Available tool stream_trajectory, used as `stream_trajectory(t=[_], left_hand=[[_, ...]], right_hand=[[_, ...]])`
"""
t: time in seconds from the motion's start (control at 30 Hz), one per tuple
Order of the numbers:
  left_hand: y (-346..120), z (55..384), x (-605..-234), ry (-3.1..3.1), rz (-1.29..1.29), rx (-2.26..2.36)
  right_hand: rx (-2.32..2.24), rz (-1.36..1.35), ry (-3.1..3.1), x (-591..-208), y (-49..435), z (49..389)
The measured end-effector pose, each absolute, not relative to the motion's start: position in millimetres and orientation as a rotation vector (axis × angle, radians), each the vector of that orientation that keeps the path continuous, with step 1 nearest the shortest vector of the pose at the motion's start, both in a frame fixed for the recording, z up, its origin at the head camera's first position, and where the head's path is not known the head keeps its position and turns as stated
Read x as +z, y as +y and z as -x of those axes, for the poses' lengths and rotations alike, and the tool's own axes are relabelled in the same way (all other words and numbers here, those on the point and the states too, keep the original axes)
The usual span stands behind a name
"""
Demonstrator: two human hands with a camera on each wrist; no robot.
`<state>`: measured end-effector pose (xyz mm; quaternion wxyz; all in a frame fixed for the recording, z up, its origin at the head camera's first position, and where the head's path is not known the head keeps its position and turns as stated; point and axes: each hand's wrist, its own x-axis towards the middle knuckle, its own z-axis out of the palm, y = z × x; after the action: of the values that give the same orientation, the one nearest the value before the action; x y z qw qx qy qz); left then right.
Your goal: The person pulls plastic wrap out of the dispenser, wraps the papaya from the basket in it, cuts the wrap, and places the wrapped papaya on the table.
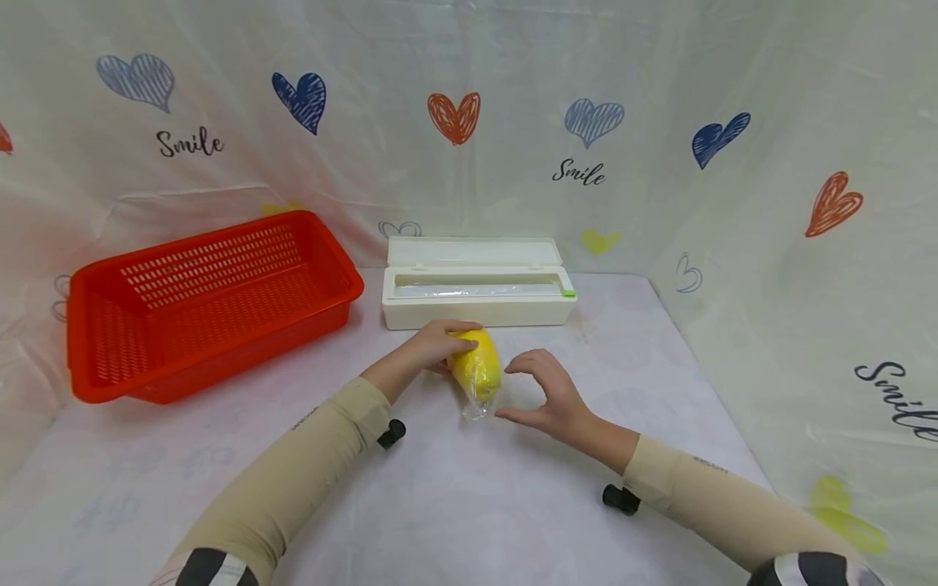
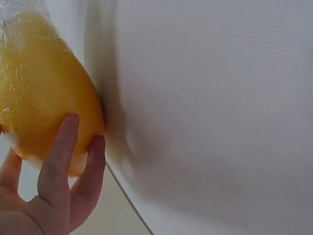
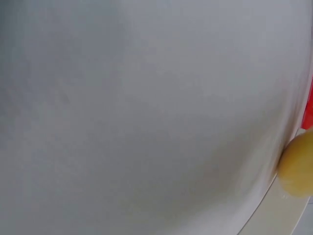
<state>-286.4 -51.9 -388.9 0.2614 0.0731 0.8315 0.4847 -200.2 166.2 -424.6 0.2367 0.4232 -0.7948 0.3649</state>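
A yellow oval fruit, its exact kind unclear, is wrapped in clear cling film that bunches at its near end. My left hand grips its far left side, thumb and fingers around it. In the left wrist view the fingers curl against the smooth skin of the yellow fruit. To the right, my right hand is held apart from it, with thumb and fingers spread towards the fruit and nothing between them. Behind the fruit stands a white cling film dispenser box, lid raised, with film showing inside.
A red perforated plastic basket stands at the left on the white-covered table. Behind the table hangs a white curtain printed with hearts and words. Another stretch of it runs along the right side.
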Motion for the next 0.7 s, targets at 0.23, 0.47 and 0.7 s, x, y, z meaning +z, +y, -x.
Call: stream_trajectory(t=[0.23,0.47,0.7], left_hand=[[-51,286,-387,2.258,-0.235,1.307],[-51,286,-386,2.257,-0.271,1.292],[-54,288,-386,2.248,-0.316,1.275]], right_hand=[[0.843,-1.364,-2.134,-420,160,218],[0.826,-1.435,-2.063,-424,161,219],[0.932,-1.429,-2.085,-430,166,214]])
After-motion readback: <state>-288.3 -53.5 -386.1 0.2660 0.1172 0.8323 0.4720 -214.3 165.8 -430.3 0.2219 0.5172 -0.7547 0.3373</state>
